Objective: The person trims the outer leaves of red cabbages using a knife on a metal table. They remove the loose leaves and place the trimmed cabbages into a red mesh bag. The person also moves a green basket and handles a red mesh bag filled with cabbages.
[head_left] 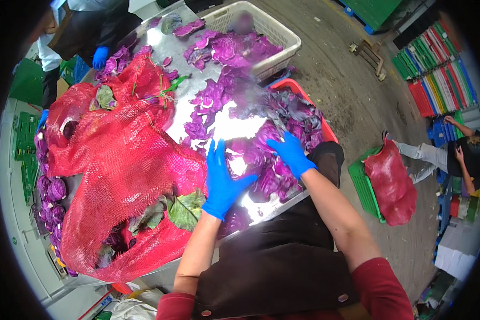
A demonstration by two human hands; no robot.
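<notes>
My gloved left hand (224,184) is open, fingers spread over loose purple cabbage leaves (261,181) on the shiny metal table (181,69). My gloved right hand (290,154) lies open on the leaves to its right, fingers apart. A large red mesh sack (117,176) covers much of the table's left side, with green outer leaves (186,210) beside my left wrist. Whole purple cabbages (56,189) line the left edge. A white crate (285,45) holds leaves at the far end; a red bin (325,128) full of leaves sits beyond my right hand.
A co-worker (74,29) in blue gloves stands at the table's far left. On the right, another person (466,154) is by a green crate (365,186) with a red sack (389,181) on it. Stacked coloured crates (432,90) and a metal frame (368,56) stand on the floor.
</notes>
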